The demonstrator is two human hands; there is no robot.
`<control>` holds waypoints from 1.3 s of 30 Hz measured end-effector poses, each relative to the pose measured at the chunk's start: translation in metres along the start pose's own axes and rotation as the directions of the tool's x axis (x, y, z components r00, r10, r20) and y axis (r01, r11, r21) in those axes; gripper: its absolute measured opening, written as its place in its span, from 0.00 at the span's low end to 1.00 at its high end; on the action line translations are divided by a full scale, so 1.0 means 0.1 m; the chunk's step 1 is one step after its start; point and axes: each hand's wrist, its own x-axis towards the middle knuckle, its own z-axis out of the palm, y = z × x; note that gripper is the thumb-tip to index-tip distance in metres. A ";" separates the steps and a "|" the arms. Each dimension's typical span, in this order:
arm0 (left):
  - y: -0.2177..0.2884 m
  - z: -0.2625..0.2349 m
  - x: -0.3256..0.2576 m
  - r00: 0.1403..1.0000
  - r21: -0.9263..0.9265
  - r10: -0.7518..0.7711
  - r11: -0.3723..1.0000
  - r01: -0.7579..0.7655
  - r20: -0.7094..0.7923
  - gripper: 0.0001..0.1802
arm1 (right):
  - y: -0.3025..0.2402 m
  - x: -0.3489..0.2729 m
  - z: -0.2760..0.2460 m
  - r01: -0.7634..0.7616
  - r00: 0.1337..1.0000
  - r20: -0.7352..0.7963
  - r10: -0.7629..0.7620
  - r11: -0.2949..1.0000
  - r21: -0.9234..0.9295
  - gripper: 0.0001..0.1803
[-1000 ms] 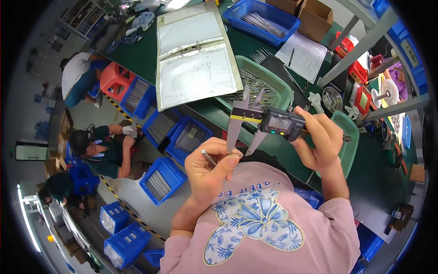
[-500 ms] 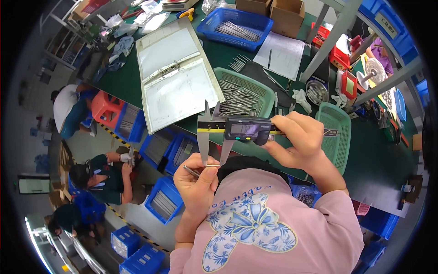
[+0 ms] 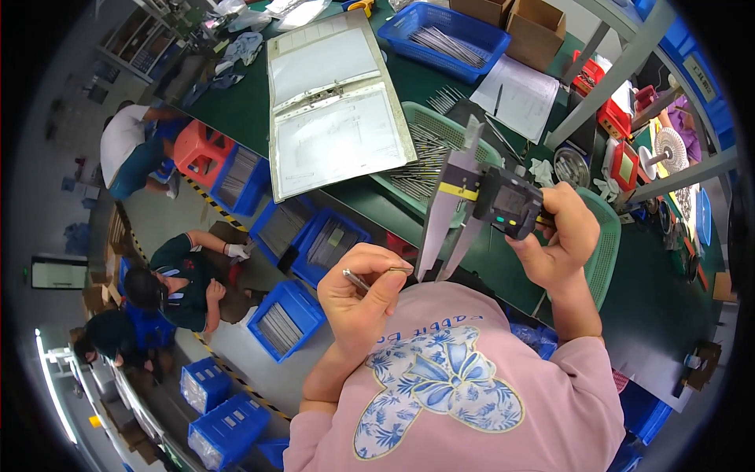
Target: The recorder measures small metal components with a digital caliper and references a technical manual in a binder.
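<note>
Near the middle of the frame, the left hand (image 3: 358,295) holds a thin metal rod (image 3: 376,274). The fingers are closed around it, and the rod points toward the right. Its tip sits just beside the long grey jaws of a digital caliper (image 3: 480,206).

The right hand (image 3: 560,240) is right of the middle. It is closed around the black body of the caliper, the part with the little screen. The caliper's jaws point down and to the left, toward the rod. I cannot tell if the jaws touch the rod.

Both hands are raised above the edge of a dark green table (image 3: 409,86), which fills the upper part of the frame. On the table, upper middle, lies an open binder (image 3: 334,110) with white pages. Just behind the caliper sits a green basket (image 3: 429,145) with many thin metal rods inside. At the top is a blue bin (image 3: 448,27) with more rods, and two cardboard boxes (image 3: 519,20) stand just beside it. A white sheet of paper (image 3: 519,94) lies to the right of the basket.

On the left side of the frame, down on the floor, other people sit near blue crates (image 3: 287,318). A red stool (image 3: 200,149) stands by the table edge.
</note>
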 end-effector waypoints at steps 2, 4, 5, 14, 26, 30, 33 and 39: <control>0.01 0.00 -0.01 1.000 0.040 0.000 0.999 0.000 0.003 0.03 | 0.00 0.04 0.02 0.013 1.000 0.018 -0.015 0.994 0.109 0.17; 0.02 0.00 -0.03 1.000 0.089 0.020 0.996 -0.020 0.002 0.03 | -0.02 0.03 0.10 0.054 0.998 0.012 -0.056 0.994 0.099 0.17; 0.03 0.01 -0.04 1.000 0.088 0.020 0.996 -0.020 0.000 0.03 | -0.02 0.03 0.13 0.094 0.996 0.004 -0.095 0.992 0.085 0.16; 0.06 0.02 -0.06 1.000 0.118 -0.022 0.993 0.025 -0.020 0.04 | -0.05 0.04 0.10 0.143 0.990 0.009 -0.143 0.988 -0.051 0.17; 0.04 0.00 -0.05 1.000 0.173 -0.012 0.985 0.012 0.001 0.05 | -0.02 0.06 0.09 0.168 0.985 -0.014 -0.169 0.982 -0.084 0.16; 0.04 0.02 -0.04 1.000 0.157 -0.004 0.988 0.006 -0.012 0.04 | -0.02 0.06 0.08 0.194 0.980 -0.022 -0.198 0.972 -0.132 0.17; 0.03 0.01 -0.03 1.000 0.150 0.000 0.989 0.002 -0.014 0.05 | -0.01 0.06 0.08 0.187 0.981 -0.024 -0.193 0.968 -0.170 0.17; 0.00 -0.04 -0.03 1.000 0.217 0.008 0.976 -0.011 0.015 0.04 | 0.02 0.06 0.06 0.157 0.988 0.014 -0.157 0.977 -0.145 0.17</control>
